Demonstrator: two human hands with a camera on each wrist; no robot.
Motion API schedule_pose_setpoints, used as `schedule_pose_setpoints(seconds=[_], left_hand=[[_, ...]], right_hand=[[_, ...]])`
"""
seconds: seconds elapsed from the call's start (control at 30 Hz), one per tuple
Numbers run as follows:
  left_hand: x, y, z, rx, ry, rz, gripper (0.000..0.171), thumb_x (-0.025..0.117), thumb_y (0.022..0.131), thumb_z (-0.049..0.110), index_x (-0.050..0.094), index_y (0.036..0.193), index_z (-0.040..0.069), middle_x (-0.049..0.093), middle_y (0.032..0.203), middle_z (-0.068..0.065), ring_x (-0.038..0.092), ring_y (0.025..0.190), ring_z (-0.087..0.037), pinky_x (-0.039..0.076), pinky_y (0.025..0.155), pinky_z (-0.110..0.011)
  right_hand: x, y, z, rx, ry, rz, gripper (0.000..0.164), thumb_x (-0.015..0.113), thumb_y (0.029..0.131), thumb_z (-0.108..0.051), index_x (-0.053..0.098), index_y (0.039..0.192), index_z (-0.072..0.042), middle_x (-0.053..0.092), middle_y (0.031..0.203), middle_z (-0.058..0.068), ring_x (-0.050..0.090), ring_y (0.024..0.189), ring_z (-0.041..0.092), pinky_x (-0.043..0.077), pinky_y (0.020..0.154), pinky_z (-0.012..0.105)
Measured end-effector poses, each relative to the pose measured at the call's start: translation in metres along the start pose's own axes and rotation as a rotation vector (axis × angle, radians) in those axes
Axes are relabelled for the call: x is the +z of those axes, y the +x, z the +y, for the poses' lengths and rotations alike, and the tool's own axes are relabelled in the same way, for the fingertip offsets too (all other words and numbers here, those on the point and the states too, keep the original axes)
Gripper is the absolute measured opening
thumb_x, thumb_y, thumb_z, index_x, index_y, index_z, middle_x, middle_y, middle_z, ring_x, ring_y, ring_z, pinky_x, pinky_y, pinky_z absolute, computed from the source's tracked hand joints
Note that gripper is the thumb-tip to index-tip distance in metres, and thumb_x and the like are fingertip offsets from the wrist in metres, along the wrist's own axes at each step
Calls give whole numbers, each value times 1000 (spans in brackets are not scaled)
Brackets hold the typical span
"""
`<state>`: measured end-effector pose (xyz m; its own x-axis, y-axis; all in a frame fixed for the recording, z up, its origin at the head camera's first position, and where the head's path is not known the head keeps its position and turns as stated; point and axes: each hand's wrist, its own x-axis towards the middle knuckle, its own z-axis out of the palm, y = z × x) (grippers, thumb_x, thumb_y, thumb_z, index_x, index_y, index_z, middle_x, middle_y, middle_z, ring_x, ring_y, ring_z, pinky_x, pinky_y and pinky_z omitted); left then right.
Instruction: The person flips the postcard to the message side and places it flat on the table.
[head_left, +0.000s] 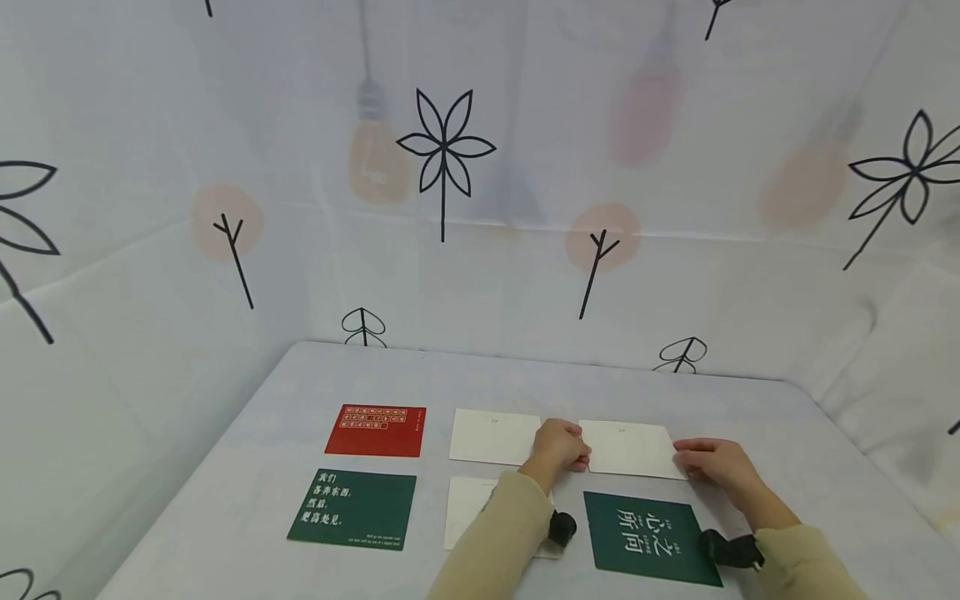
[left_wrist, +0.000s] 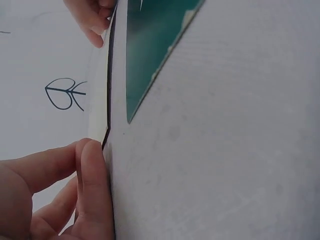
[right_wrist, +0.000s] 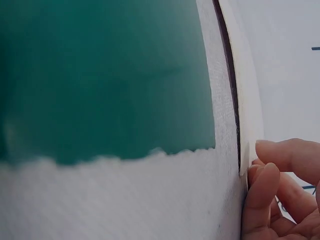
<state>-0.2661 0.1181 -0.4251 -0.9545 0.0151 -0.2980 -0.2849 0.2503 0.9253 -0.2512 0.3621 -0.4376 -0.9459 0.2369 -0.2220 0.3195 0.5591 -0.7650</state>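
Note:
A white card (head_left: 633,450) with small print near its top edge is held between both hands at the right of the table. My left hand (head_left: 558,447) pinches its left end; in the left wrist view, fingertips meet at the corner of the card (left_wrist: 100,110). At the opposite end my right hand (head_left: 726,471) holds the card's edge between thumb and fingers, seen beside the corner of the card (right_wrist: 245,100) in the right wrist view. A dark line runs under the card in both wrist views. Nearer me lies a green card (head_left: 645,537) with large white characters.
Left of my left hand lies another white card (head_left: 491,436), with a third white card (head_left: 465,508) partly hidden under my left sleeve. A red card (head_left: 378,431) and a green card with white text (head_left: 352,510) lie at the left. A patterned cloth (head_left: 495,275) hangs behind the table.

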Motion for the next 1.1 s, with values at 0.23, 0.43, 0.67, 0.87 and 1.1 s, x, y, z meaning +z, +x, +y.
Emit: schedule_pose_setpoints(seconds=[0.23, 0.43, 0.67, 0.87, 1.1], left_hand=[[-1, 0, 1, -15, -53, -6, 19, 71, 77, -4, 65, 93, 5, 60, 63, -5, 56, 49, -11, 52, 50, -22], [-2, -4, 2, -9, -104, -26, 18, 71, 78, -3, 65, 94, 4, 61, 66, -4, 56, 49, -9, 53, 52, -21], [-1, -7, 0, 30, -113, -40, 18, 70, 79, -4, 64, 93, 5, 60, 69, -3, 54, 49, -8, 53, 54, -20], [-3, -14, -1, 57, -89, -45, 16, 70, 79, -1, 65, 93, 5, 59, 69, -2, 54, 52, -8, 52, 54, -20], [-7, -20, -4, 109, -139, -65, 18, 69, 79, -4, 65, 96, 3, 58, 74, -2, 60, 62, -13, 55, 57, -25]], right_hand=[[-1, 2, 1, 9, 20, 16, 43, 63, 86, -16, 55, 119, 10, 51, 119, 31, 52, 88, 28, 51, 70, 28], [-3, 0, 2, 32, 61, 24, 52, 66, 86, -22, 51, 123, 12, 53, 116, 30, 52, 89, 28, 51, 75, 33], [-7, -3, 3, 47, 70, 16, 58, 67, 86, -28, 49, 125, 12, 51, 117, 30, 53, 91, 29, 50, 78, 35], [-9, -10, 4, 36, 52, 13, 59, 65, 87, -29, 47, 126, 11, 46, 124, 32, 52, 96, 32, 49, 85, 41], [-12, -28, 2, -30, 40, -23, 58, 65, 87, -30, 49, 125, 12, 48, 124, 32, 56, 91, 24, 54, 72, 30]])
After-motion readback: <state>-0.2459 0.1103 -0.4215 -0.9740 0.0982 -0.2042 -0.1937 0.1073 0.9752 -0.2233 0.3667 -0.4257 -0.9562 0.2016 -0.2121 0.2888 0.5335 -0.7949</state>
